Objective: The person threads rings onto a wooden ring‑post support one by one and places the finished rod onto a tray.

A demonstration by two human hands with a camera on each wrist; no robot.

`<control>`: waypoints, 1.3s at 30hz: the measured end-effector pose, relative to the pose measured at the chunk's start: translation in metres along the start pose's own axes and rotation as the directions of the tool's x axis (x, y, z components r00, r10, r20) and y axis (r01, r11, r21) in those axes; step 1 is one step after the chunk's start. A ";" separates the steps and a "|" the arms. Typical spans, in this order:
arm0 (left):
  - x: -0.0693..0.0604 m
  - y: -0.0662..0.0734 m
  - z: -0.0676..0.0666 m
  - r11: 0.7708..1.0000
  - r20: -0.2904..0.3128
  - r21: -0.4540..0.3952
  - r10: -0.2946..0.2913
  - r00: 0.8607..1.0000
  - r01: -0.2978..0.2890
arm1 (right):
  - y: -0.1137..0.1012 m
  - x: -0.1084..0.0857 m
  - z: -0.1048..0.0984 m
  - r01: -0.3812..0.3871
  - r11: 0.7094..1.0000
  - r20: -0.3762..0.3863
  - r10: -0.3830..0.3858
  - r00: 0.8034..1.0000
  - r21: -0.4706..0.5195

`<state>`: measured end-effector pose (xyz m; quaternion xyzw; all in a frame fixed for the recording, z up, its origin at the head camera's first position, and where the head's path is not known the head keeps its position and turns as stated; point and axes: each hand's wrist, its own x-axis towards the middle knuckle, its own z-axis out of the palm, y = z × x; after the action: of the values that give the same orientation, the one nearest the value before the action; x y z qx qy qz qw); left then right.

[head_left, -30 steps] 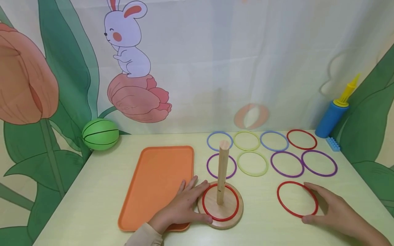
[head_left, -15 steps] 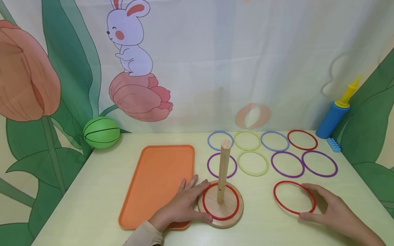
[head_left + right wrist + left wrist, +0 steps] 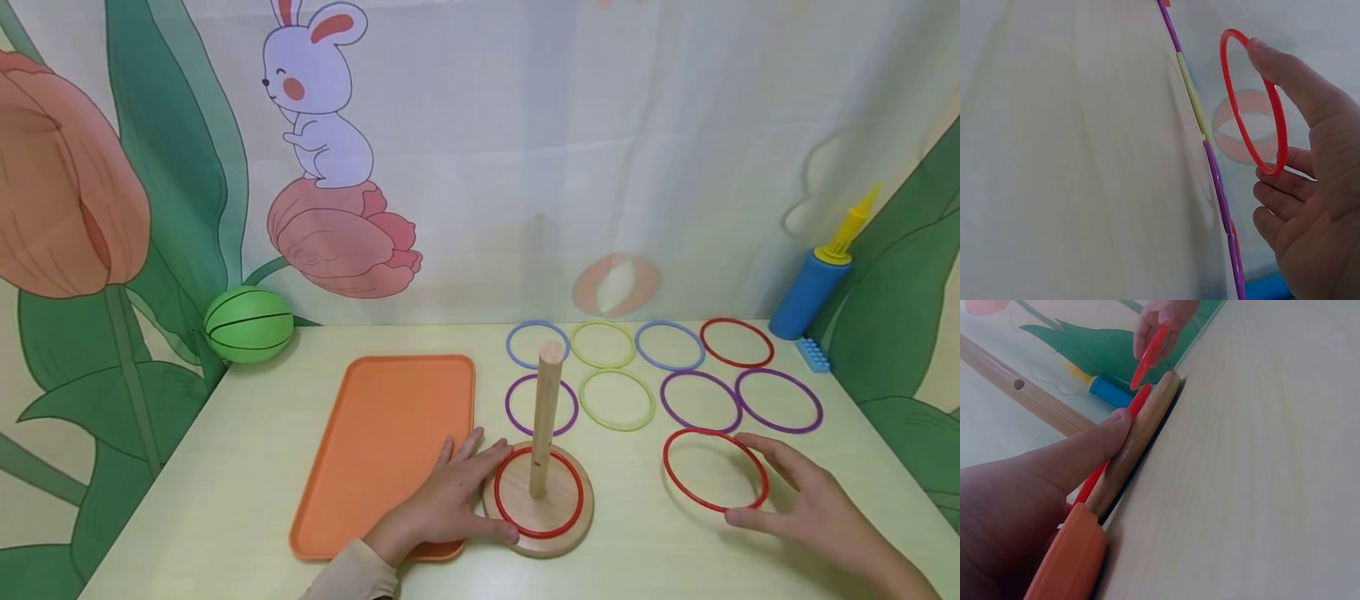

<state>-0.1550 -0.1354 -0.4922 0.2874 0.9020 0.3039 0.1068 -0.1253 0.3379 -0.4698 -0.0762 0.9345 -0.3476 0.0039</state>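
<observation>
A round wooden base with an upright post stands at the front centre, a red ring lying flat around the post. My left hand rests on the base's left side, thumb on its front edge; in the left wrist view the thumb presses by the red ring. On the right, my right hand pinches another red ring between thumb and fingers, raised above the table. That ring shows its full loop in the right wrist view, beside the curled fingers of my right hand.
An orange tray lies left of the base, partly under my left hand. Behind are two rows of rings, among them a purple ring and a red ring. A green ball, blue pump and blue block stand at the back corners.
The red ring in my right hand has risen off the table and shifted slightly left and away from me. My left hand has stayed on the base.
</observation>
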 end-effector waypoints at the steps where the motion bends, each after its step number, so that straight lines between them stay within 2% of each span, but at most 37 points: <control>1: 0.000 0.000 0.000 1.000 -0.002 0.006 0.002 1.000 -0.002 | -0.001 0.001 0.000 0.000 1.000 0.002 0.000 1.000 -0.001; 10: 0.001 0.000 0.000 1.000 0.011 0.009 -0.023 1.000 0.023 | -0.011 0.003 -0.005 0.106 0.994 -0.085 -0.105 0.991 0.007; 18: 0.000 0.001 0.001 0.999 0.016 0.009 -0.033 0.999 0.033 | -0.013 0.003 -0.005 0.118 0.993 -0.100 -0.117 0.988 0.008; 26: 0.000 0.001 0.000 1.000 0.009 -0.005 -0.026 1.000 0.026 | -0.022 0.007 -0.012 0.215 0.976 -0.137 -0.209 0.968 0.028; 32: 0.000 -0.001 0.000 1.000 0.005 -0.002 -0.018 1.000 0.018 | -0.035 0.012 -0.019 0.309 0.949 -0.156 -0.295 0.943 0.069; 35: 0.000 -0.001 0.001 1.000 0.007 -0.002 -0.023 1.000 0.023 | -0.042 0.013 -0.023 0.330 0.940 -0.155 -0.315 0.936 0.084; 39: 0.001 -0.001 0.001 1.000 0.008 0.006 -0.019 1.000 0.019 | -0.051 0.015 -0.029 0.325 0.942 -0.146 -0.311 0.939 0.083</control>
<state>-0.1559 -0.1354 -0.4933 0.2805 0.9051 0.2991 0.1126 -0.1343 0.3163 -0.4142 -0.2030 0.8884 -0.3969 -0.1098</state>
